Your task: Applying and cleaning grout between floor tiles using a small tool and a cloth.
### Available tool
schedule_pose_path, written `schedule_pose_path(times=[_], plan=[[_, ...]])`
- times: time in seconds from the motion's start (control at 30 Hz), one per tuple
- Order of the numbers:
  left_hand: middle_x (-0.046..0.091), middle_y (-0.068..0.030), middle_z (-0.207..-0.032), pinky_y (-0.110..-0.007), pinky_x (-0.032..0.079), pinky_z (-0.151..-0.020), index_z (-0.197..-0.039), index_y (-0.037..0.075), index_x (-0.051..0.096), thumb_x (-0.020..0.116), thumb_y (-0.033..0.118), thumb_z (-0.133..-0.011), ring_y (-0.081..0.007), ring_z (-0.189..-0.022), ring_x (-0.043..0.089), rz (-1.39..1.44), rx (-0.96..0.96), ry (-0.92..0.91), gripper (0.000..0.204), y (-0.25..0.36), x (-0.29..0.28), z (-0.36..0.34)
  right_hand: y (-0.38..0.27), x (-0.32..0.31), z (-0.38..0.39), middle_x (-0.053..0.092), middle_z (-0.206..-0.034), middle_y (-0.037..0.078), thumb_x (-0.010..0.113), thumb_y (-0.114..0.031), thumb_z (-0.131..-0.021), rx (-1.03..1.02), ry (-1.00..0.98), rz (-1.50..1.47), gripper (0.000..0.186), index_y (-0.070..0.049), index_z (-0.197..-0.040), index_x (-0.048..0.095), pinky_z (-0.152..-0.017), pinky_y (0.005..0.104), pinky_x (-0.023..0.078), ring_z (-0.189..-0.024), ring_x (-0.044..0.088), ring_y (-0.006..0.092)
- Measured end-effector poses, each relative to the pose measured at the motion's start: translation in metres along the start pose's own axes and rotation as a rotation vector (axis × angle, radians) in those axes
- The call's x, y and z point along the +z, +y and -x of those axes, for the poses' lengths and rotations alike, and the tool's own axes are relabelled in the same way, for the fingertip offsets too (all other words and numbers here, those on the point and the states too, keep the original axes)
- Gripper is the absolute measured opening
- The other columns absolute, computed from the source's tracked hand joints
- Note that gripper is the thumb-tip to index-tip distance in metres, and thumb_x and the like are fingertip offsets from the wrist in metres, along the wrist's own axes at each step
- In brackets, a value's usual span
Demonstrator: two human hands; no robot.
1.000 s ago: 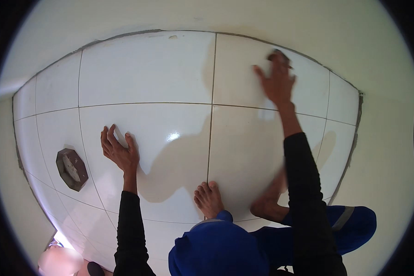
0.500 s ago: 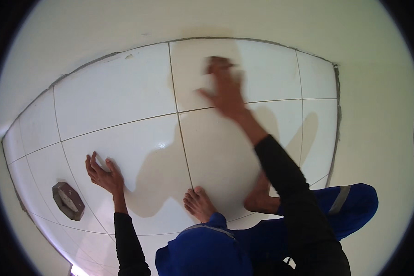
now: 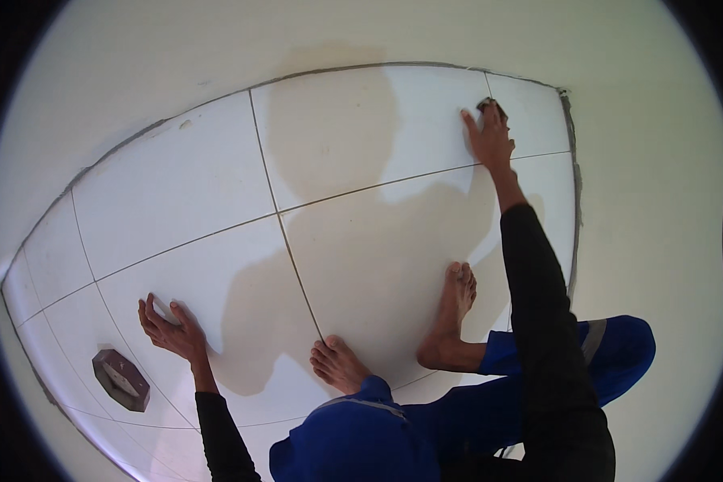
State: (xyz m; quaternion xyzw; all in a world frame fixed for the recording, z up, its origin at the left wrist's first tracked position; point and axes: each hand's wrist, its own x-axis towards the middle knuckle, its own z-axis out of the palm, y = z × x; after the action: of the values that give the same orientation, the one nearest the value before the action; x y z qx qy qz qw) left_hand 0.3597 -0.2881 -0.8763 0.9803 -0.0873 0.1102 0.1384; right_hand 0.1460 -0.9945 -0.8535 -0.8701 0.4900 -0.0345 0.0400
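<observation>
My right hand point(image 3: 491, 143) is stretched out at the far right of the white tiled floor point(image 3: 329, 249). Its fingertips press on a small dark pad-like object point(image 3: 484, 104), mostly hidden under them, against the tile near the upright grout line. The thumb points away from the other fingers. On the left, my left hand point(image 3: 173, 331) rests on a tile with its fingers spread and slightly bent, holding nothing. Left of it lies a dark brown, many-sided shallow container point(image 3: 100, 368) with pale grey stuff inside.
A pale wall point(image 3: 217, 48) runs along the far floor edge, and another wall point(image 3: 643, 209) bounds the right. Rough grey mortar point(image 3: 577, 185) lines the joint. My bare feet point(image 3: 450, 321) and blue trousers point(image 3: 353, 442) take up the near middle. My shadow covers the central tiles.
My right hand has swept to the right with the dark object, from the middle far tile toward the corner. My left hand stays resting on the floor. The view has shifted slightly.
</observation>
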Motion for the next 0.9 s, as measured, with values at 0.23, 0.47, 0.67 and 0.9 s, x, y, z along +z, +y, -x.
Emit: schedule_pose_path(times=[0.23, 0.47, 0.67, 0.9], plan=[[0.047, -0.014, -0.166, -0.06, 0.032, -0.119, -0.154, 0.013, 0.055, 0.056, 0.045, -0.109, -0.0361, -0.154, 0.041, -0.045, -0.002, -0.006, 0.055, -0.006, -0.007, 0.003, -0.013, -0.003, -0.025, 0.038, -0.175, 0.01, 0.053, -0.081, -0.099, -0.16, -0.108, 0.012, 0.095, -0.011, -0.163, 0.044, -0.114, 0.0802, 0.036, -0.159, 0.036, 0.0436], [0.048, -0.0146, -0.165, -0.062, 0.034, -0.117, -0.153, 0.013, 0.055, 0.056, 0.046, -0.11, -0.038, -0.153, 0.043, -0.033, 0.032, 0.006, 0.055, -0.016, -0.008, 0.0, -0.018, 0.012, 0.043, 0.045, -0.167, 0.012, 0.062, -0.072, -0.1, -0.484, -0.021, 0.174, 0.079, -0.012, -0.151, 0.055, -0.114, 0.0798, 0.035, -0.156, 0.041, 0.0402], [0.049, -0.0165, -0.163, -0.063, 0.038, -0.114, -0.154, 0.014, 0.056, 0.052, 0.045, -0.111, -0.0396, -0.15, 0.046, -0.011, 0.057, 0.0, 0.053, -0.009, 0.005, 0.004, 0.144, -0.021, 0.069, 0.058, -0.159, 0.012, 0.063, -0.044, -0.107, 0.334, -0.058, -0.337, 0.052, -0.014, -0.15, 0.059, -0.111, 0.0677, 0.045, -0.14, 0.059, 0.0372], [0.049, -0.0165, -0.163, -0.065, 0.039, -0.112, -0.155, 0.017, 0.055, 0.048, 0.047, -0.111, -0.0397, -0.15, 0.046, -0.082, 0.077, -0.008, 0.054, -0.026, -0.01, 0.001, 0.117, -0.013, 0.176, 0.083, -0.105, 0.002, 0.063, -0.029, -0.105, 0.011, 0.136, 0.324, 0.027, -0.023, -0.128, 0.077, -0.1, 0.0631, 0.045, -0.093, 0.077, 0.026]])
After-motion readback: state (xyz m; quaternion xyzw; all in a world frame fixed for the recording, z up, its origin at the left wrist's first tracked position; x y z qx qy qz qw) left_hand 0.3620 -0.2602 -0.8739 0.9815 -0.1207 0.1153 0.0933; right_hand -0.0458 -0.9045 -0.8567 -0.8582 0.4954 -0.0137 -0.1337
